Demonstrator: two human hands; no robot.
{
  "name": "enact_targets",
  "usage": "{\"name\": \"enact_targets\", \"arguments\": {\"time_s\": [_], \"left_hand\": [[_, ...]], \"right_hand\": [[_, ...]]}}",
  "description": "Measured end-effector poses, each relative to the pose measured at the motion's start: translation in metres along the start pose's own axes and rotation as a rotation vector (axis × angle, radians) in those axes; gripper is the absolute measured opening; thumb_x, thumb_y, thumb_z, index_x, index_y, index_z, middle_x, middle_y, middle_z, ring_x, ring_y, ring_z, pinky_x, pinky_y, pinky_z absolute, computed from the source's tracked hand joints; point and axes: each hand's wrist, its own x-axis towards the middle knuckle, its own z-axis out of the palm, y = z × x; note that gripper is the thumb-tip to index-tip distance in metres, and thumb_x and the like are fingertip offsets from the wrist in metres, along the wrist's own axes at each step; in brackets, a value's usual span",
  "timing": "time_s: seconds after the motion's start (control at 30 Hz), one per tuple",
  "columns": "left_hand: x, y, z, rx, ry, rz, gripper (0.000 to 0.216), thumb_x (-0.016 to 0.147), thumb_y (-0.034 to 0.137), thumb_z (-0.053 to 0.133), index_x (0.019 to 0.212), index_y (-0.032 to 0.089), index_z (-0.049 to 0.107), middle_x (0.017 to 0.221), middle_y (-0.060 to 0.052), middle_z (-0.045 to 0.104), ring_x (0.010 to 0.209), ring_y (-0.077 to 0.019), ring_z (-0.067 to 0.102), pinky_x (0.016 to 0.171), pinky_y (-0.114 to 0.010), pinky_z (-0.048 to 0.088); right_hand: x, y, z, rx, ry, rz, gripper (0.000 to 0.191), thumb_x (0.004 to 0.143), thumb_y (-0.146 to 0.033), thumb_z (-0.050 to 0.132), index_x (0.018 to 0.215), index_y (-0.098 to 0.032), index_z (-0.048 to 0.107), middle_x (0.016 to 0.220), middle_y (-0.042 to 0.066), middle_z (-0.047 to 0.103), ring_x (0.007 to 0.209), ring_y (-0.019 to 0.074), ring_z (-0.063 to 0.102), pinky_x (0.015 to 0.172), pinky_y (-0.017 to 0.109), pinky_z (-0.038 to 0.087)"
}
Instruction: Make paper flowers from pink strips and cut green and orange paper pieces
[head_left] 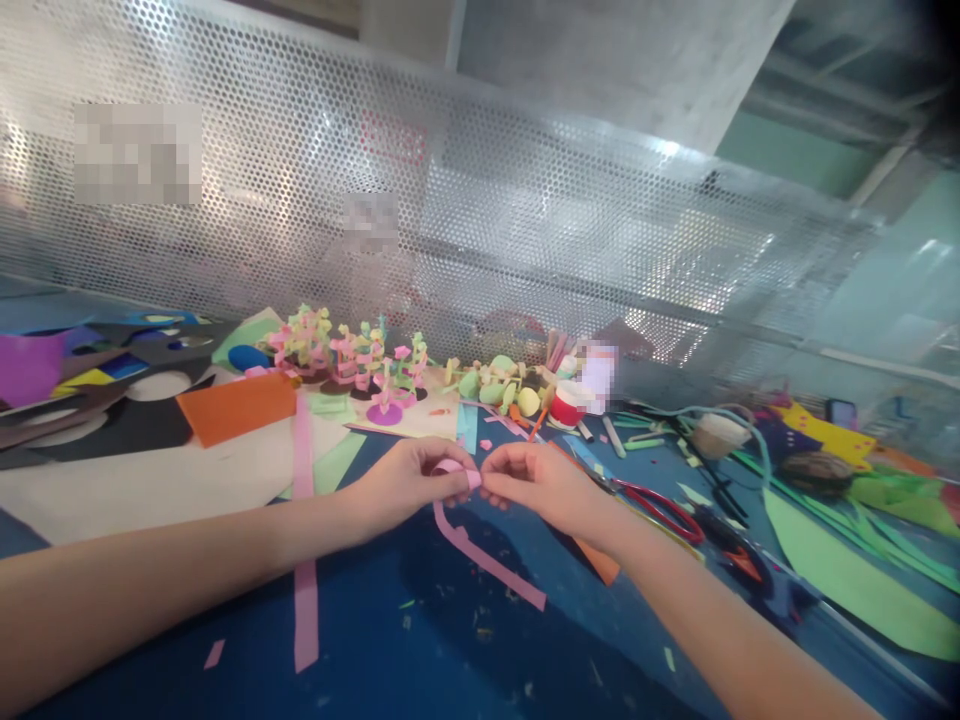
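Curling seems in hand: mid-dial, the left hand pinches the pink strip, tail toward four o'clock; the right hand meets it (I can't tell its grip). Next calls for steady fingertip control.

ahead of you, a perforated metal panel stands behind the blue surface. on your left, an orange sheet lies near a cream sheet; on your right are a red-handled tool, a red-and-white tub and a pale green sheet.
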Motion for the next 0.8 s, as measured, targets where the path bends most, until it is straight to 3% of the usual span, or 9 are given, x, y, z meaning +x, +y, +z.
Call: {"name": "enact_targets", "arguments": {"time_s": [0.43,0.8], "left_hand": [[0.0011,-0.004,-0.0015,-0.04,-0.01,0.015,0.014,0.074,0.029,0.065,0.074,0.015,0.062,0.063,0.003,0.06,0.056,-0.0077,0.052,0.057,-0.02,0.042],[-0.0019,-0.0013,-0.0003,-0.098,-0.088,-0.043,0.02,0.074,0.033,0.066,0.077,0.014,0.061,0.059,0.003,0.057,0.052,-0.0072,0.053,0.053,-0.019,0.043]], "right_hand": [[-0.0027,-0.008,-0.0006,0.035,-0.026,0.041,0.008,0.079,-0.026,0.06,0.077,-0.022,0.067,0.068,-0.002,0.066,0.063,0.012,0.061,0.064,0.027,0.051],[-0.0027,-0.0024,0.0006,-0.01,-0.048,0.05,0.003,0.076,-0.02,0.058,0.074,-0.02,0.061,0.069,-0.001,0.063,0.061,0.0119,0.056,0.059,0.024,0.045]]}}
